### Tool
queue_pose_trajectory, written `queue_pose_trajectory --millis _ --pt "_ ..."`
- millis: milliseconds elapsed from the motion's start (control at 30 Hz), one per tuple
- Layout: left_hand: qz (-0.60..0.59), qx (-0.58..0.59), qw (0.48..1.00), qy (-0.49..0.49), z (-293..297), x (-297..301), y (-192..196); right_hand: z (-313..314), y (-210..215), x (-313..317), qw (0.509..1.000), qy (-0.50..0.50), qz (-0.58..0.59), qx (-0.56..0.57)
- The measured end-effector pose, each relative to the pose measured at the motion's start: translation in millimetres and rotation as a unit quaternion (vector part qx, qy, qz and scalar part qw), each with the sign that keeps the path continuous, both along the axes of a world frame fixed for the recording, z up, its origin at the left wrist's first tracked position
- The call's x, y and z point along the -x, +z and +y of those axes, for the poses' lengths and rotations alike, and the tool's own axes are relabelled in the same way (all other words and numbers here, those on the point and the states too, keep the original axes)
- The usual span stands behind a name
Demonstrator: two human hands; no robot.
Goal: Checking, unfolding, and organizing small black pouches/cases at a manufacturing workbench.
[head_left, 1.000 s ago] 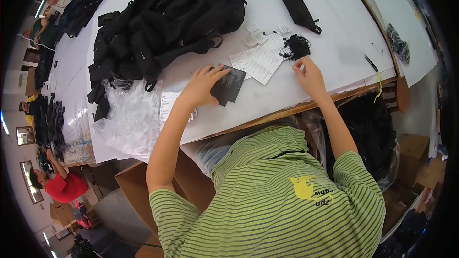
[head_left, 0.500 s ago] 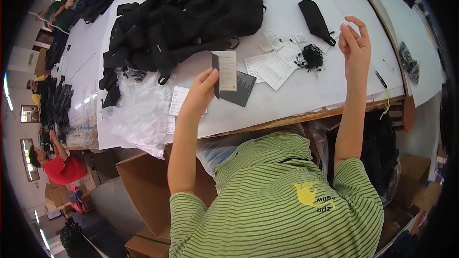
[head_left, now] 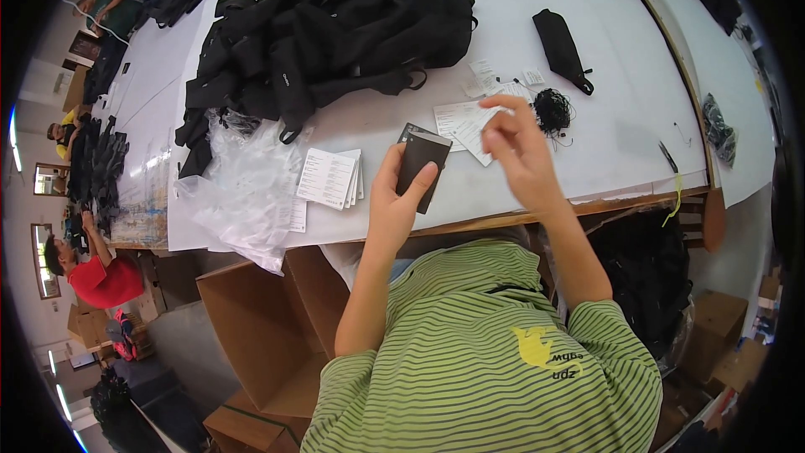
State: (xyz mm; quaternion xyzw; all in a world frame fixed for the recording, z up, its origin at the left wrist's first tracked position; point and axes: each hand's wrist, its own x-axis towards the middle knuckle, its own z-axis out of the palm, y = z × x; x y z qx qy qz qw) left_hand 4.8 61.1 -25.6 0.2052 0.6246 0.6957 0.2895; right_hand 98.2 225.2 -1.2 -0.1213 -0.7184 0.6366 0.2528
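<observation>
Black card (head_left: 426,159): in L hand, tilted above the counter (head_left: 369,138) nr its front edge; a 2nd edge peeks out behind, so prob >1 card.
L hand (head_left: 397,186): gripping the black card, thumb on its face, fingers behind.
R hand (head_left: 521,155): raised just right of the card, apart from it, fingers half-curled; blurry, can't tell if it pinches anything thin.
Card step: looks like card handling, L steadying, R poised alongside.
Card's next move: calls for, I'd judge, L steady w/ the top edge clear + a fine thumb-finger pinch from R.
Fanned white cards (head_left: 457,122): behind the black card & R hand, partly hidden.
Cord bundle (head_left: 552,113): black, tangled, right of the white cards; strands prob snag easily.
White card stack (head_left: 325,178): left of L hand, next to plastic bags (head_left: 235,189).
Lone pouch (head_left: 560,50): black, beyond the cords.
Pouch pile (head_left: 335,33): black, back left.
</observation>
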Motion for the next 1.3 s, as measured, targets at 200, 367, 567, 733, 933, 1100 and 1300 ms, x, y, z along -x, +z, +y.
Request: queue_pose_trajectory --millis 200,367,567,733,933,1100,1300 --pt "0.218 0.13 0.965 0.072 4.1 -25.3 7.9 -36.8 1.2 4.7 0.998 0.009 0.003 -0.065" --pt "0.325 0.132 0.93 0.108 3.1 -29.3 -1.8 -41.6 3.0 6.4 0.996 0.016 -0.014 -0.084" --pt "0.392 0.192 0.894 0.104 0.4 -31.2 11.4 -41.4 1.1 5.0 0.994 -0.004 -0.025 -0.103" --pt "0.426 0.169 0.883 0.101 -6.5 -24.4 8.4 -33.3 -1.9 2.0 0.987 0.066 -0.089 0.115" --pt "0.262 0.029 0.964 0.019 -8.6 -28.6 16.3 -32.3 -7.8 -7.3 0.989 0.046 -0.048 0.129" --pt "0.03 -0.014 0.998 -0.051 -24.9 -13.9 2.4 -31.1 -11.1 -8.4 0.983 0.138 -0.068 0.097" --pt "-0.027 0.001 1.0 -0.012 -25.9 -18.4 -3.6 -35.1 -25.5 -1.5 0.955 0.166 -0.112 0.221"
